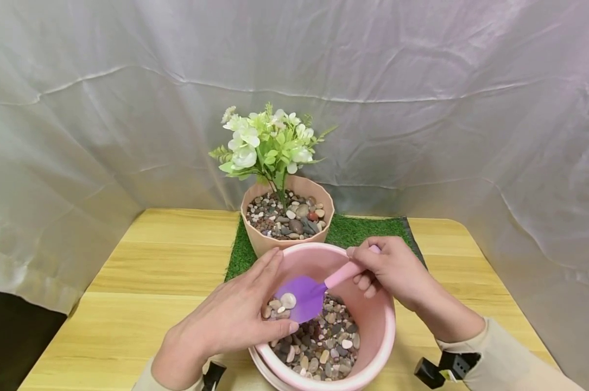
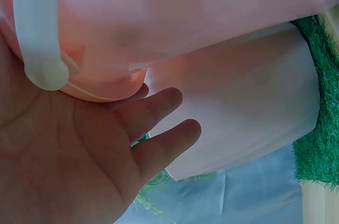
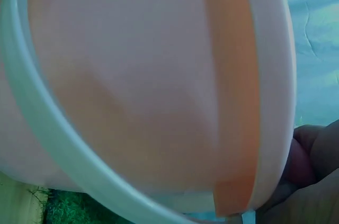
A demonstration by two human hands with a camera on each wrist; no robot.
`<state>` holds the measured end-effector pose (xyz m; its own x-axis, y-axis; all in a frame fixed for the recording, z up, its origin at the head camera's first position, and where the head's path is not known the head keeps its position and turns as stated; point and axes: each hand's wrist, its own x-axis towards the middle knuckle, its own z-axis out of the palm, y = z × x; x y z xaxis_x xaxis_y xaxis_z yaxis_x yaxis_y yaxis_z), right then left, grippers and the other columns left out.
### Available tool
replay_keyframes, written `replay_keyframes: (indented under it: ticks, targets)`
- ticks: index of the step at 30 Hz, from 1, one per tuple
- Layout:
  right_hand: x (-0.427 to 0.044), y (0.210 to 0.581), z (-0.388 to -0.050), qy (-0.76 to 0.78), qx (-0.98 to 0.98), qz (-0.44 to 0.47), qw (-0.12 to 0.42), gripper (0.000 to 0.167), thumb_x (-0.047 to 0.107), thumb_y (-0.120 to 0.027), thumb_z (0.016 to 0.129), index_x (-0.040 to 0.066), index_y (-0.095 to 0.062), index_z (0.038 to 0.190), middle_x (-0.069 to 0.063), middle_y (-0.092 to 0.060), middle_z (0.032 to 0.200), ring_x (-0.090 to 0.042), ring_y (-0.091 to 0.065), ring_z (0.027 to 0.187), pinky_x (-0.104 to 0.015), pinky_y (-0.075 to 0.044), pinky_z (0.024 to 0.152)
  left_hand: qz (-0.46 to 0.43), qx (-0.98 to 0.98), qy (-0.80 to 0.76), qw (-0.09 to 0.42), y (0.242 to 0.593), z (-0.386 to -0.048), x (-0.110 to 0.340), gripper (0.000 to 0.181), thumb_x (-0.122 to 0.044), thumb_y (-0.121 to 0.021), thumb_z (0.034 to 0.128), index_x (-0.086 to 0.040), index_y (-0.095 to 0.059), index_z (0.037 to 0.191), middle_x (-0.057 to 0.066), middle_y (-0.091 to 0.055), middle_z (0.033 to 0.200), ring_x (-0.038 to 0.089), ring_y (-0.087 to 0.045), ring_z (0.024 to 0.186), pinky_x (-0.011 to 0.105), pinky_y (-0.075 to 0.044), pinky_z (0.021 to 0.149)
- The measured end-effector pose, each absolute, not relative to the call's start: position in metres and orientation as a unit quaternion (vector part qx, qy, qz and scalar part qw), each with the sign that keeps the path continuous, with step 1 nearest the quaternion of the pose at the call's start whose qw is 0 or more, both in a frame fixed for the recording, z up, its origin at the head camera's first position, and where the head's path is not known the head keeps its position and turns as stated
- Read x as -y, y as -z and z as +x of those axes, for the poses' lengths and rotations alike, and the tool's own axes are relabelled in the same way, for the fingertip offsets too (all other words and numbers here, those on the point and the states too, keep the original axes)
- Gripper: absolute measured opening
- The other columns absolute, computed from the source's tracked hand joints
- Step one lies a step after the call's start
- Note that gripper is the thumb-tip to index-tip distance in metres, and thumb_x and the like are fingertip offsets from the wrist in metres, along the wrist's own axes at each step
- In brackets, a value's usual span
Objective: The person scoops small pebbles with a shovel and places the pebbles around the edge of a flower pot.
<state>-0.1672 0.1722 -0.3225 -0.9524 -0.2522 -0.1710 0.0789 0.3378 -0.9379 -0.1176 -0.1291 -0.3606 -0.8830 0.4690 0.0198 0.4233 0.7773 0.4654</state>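
Note:
My right hand (image 1: 392, 269) grips the pink handle of a small purple shovel (image 1: 306, 304), held tilted down into a pink bucket (image 1: 389, 331). At the blade's left edge lie a few pale pebbles (image 1: 288, 300), partly covered by my left hand. My left hand (image 1: 235, 309) lies over the bucket's left rim with its fingers stretched out, the thumb reaching inside beside the blade. In the left wrist view its palm and loosely straight fingers (image 2: 164, 147) show by the rim. Mixed pebbles (image 1: 330, 342) cover the bucket's bottom. The right wrist view shows mostly the bucket's outside (image 3: 143, 75) and its pale carrying handle (image 3: 63, 123).
Just behind the bucket stands a peach flowerpot (image 1: 257, 239) with pebbles and a plant with white flowers (image 1: 270, 144). It sits on a green turf mat (image 1: 362, 231) on the wooden table (image 1: 143, 293). Grey cloth (image 1: 372, 65) hangs behind and at both sides.

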Motion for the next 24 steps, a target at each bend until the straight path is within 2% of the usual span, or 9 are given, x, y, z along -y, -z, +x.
replay_keyframes:
  ticks: [9,15,24]
  targets:
    - [-0.182,0.328,-0.171,0.607,-0.784,-0.045,0.125,0.026,0.019,-0.068,0.102,-0.005,-0.066,0.093,-0.007,-0.069,0.063,-0.007,-0.057,0.045,-0.024,-0.052,0.042,0.228,-0.941,-0.244,0.054,0.360,-0.118,0.129,0.117,-0.077,-0.066,0.0857,-0.020,-0.011,0.171,-0.006,-0.005,0.179,0.032,-0.038,0.155,0.057,-0.043,0.120]
    - [-0.195,0.329,-0.170,0.614,-0.779,-0.048,0.117,0.023,0.016,-0.066,0.102,-0.002,-0.065,0.089,-0.006,-0.069,0.062,-0.007,-0.057,0.044,-0.025,-0.052,0.039,0.232,-0.940,-0.243,0.063,0.361,-0.117,0.130,0.116,-0.078,-0.063,0.0869,-0.017,-0.011,0.171,-0.005,-0.002,0.178,0.034,-0.036,0.155,0.056,-0.038,0.123]
    - [-0.217,0.313,-0.172,0.611,-0.788,-0.019,0.070,0.023,0.016,-0.065,0.103,0.012,-0.068,0.081,-0.001,-0.069,0.059,-0.007,-0.052,0.042,-0.022,-0.045,0.037,0.239,-0.939,-0.238,0.062,0.359,-0.118,0.130,0.115,-0.077,-0.062,0.0884,-0.018,-0.010,0.171,-0.002,-0.001,0.179,0.036,-0.036,0.155,0.055,-0.037,0.124]
